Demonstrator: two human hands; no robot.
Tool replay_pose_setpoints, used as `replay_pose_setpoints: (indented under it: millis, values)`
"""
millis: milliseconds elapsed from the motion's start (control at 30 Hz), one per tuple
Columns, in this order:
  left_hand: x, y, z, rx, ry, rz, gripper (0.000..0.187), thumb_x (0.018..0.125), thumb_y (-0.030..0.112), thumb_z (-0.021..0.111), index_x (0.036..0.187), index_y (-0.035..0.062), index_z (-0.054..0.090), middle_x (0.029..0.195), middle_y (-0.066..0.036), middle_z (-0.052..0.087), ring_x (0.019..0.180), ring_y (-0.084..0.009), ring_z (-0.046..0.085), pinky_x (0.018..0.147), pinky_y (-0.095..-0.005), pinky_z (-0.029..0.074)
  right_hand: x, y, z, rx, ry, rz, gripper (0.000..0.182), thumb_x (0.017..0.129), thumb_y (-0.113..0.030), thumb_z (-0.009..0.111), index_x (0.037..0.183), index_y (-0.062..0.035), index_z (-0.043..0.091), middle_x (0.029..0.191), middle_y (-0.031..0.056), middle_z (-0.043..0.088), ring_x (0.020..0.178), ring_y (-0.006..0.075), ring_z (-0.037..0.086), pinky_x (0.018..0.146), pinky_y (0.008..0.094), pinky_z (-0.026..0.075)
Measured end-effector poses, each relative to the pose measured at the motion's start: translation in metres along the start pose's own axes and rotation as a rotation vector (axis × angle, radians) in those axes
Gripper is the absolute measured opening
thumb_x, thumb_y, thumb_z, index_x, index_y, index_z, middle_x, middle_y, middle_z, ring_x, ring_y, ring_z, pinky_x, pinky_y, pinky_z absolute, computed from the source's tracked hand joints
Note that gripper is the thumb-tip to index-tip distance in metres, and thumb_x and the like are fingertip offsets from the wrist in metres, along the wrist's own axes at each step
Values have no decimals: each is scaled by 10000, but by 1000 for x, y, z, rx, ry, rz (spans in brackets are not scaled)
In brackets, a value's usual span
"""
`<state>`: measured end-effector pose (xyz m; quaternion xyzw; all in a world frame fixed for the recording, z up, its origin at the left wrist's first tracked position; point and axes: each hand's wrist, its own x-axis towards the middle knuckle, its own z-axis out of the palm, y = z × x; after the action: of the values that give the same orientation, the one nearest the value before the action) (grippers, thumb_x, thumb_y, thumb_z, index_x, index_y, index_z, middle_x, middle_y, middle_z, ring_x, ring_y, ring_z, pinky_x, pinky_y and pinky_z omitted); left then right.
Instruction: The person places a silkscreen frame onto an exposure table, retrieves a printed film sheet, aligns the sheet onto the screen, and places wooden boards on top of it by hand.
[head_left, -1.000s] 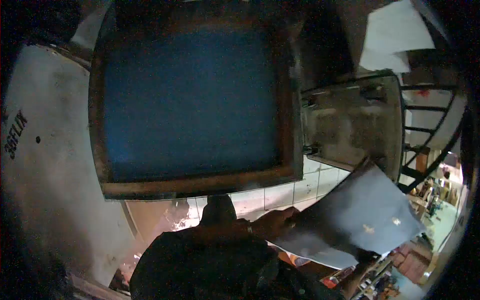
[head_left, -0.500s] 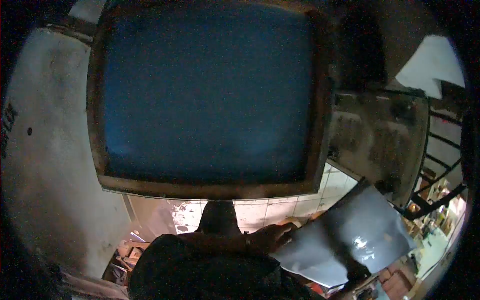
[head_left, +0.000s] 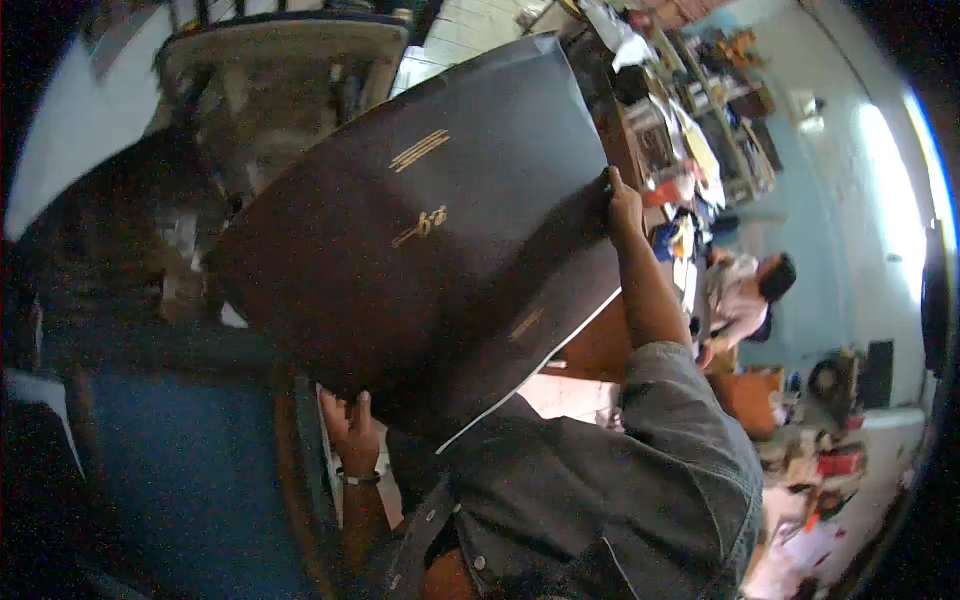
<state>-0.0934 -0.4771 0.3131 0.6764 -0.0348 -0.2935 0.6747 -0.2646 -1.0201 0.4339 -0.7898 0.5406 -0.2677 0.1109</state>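
A large dark brown sheet with gold printed marks is held up in the air between two hands, tilted so that its long edge runs from lower left to upper right. The left hand grips the sheet at its lower edge, fingers curled up over the front face, with a pale band on the wrist. The right hand clasps the upper right edge, thumb on the front and arm stretched out from a grey denim sleeve. The sheet is one piece, smooth and slightly glossy, bowed a little, with a thin white border along its lower right edge. Three gold marks show on it: a set of slanted bars near the top, a small emblem at the middle, and a short line of lettering near the bottom edge.

Behind the sheet at lower left lies a blue mesh screen in a wooden frame. At the far right, well apart, a seated person in a light shirt bends over a cluttered tabletop.
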Motion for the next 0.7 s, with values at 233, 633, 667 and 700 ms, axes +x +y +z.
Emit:
replay_pose_setpoints:
  millis: [233, 633, 667, 700]
  values:
    - [95, 3, 40, 127, 63, -140, 650, 919, 136, 590, 1454, -49, 269, 1368, -147, 452, 1222, -234, 447, 1055, -352, 325, -43, 85, 35, 265, 18, 446, 693, 924, -597, 473, 857, 58, 690, 853, 237, 677, 826, 362, 645, 764, 416, 482]
    - [201, 63, 158, 209, -303, 9, 719, 831, 68, 522, 1489, -37, 251, 1444, -150, 408, 1301, -275, 392, 1110, -381, 291, -131, 201, 94, 42, -129, 674, 640, 959, -552, 367, 1065, 4, 666, 1072, 265, 655, 985, 419, 629, 894, 469, 461]
    - [203, 71, 168, 207, -352, 6, 727, 829, 70, 524, 1493, -33, 246, 1448, -149, 404, 1305, -278, 390, 1112, -383, 288, -145, 202, 82, 220, -86, 747, 573, 949, -514, 433, 1049, 6, 654, 990, 231, 663, 886, 355, 626, 811, 451, 462]
    - [225, 52, 157, 244, -367, 17, 738, 824, 65, 521, 1500, -20, 238, 1449, -150, 402, 1297, -279, 398, 1107, -386, 296, -159, 202, 70, 393, -32, 819, 512, 940, -476, 500, 1034, 7, 641, 907, 197, 671, 788, 291, 622, 729, 432, 462]
